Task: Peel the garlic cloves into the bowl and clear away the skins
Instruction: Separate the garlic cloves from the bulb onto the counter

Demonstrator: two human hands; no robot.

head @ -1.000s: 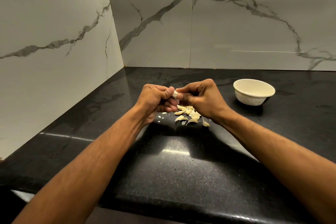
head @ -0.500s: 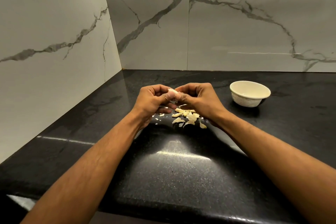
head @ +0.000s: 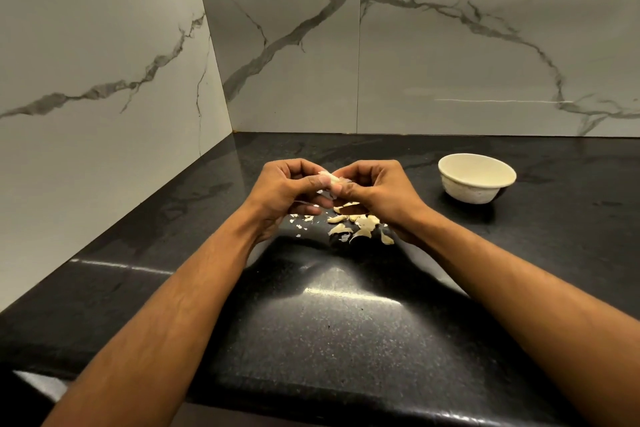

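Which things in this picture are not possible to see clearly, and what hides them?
- Head view: the clove is mostly covered by the left hand and right hand; how far it is peeled is unclear.
- Bowl: the near wall hides the bottom, so its contents are unknown.
- Pile: part lies under the right hand.

The left hand and right hand meet above the garlic pieces on the counter; the bowl stands to their right.
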